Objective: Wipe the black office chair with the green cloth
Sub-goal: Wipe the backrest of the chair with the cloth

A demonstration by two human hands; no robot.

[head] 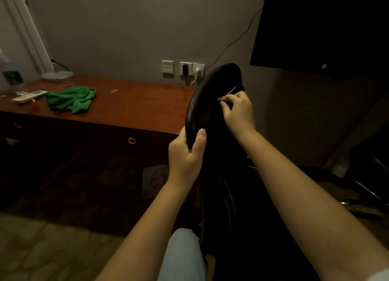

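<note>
The black office chair (212, 91) stands right in front of the person, at the right end of the desk (136, 104). The left hand (186, 152) has its grip closed round the left edge of the backrest, thumb on the near face and fingers wrapped over the far side. The right hand (237, 112) rests against the backrest higher up, its grip pinched on a small grey strap (228, 93) at the chair. The green cloth (70, 99) lies crumpled on the desk, well apart from both hands, just beside a white remote control (29, 96). A lamp base (57, 75) stands at the desk's back corner, and wall sockets (185, 68) sit behind the chair
</note>
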